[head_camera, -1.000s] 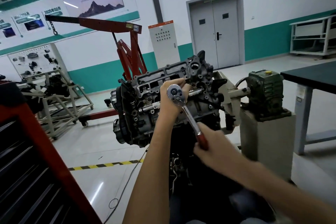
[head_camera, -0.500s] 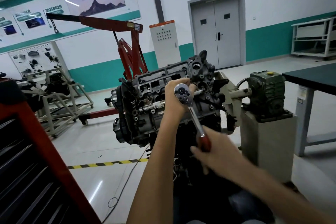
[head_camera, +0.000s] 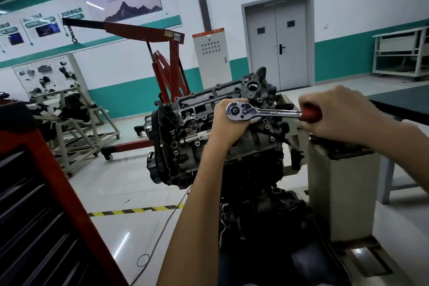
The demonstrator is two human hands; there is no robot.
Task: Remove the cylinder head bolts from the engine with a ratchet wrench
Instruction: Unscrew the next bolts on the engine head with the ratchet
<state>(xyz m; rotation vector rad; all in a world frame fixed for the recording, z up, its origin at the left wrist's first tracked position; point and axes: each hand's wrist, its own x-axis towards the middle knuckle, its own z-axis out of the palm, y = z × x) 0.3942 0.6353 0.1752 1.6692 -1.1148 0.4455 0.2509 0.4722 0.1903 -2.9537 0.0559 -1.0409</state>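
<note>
Engine point(head_camera: 197, 137) mounted on its stand at frame centre, cylinder head face tilted toward the camera, front pulley end to the left.

Ratchet wrench point(head_camera: 262, 112) lies roughly level across the upper right part of the head, chrome drive end to the left, red grip to the right.

Left hand point(head_camera: 228, 127): curled round the back of the wrench's drive end, holding it against the head. Right hand point(head_camera: 343, 114): closed round the red grip. The hands are apart, one at each end of the tool.

Bolt under the drive end: not visible, covered by the wrench head and the left hand. Whether a socket is seated cannot be told.

Surroundings:
- Pale pedestal point(head_camera: 336, 193) of the stand just right of the engine, partly behind the right forearm.
- Dark-topped counter point(head_camera: 406, 102) beyond the right hand.
- Red tool chest point(head_camera: 46, 193) in the left foreground, blocking the lower left floor.
- Red engine crane point(head_camera: 144, 30) behind the engine, boom reaching left with a chain.
- Second engine on a frame stand point(head_camera: 72, 109), far left.
- Control cabinet point(head_camera: 210, 55) and grey double door point(head_camera: 277, 42) on the back wall.
- Yellow-black floor tape point(head_camera: 139, 211), with a thin cable point(head_camera: 157, 244) crossing it.
</note>
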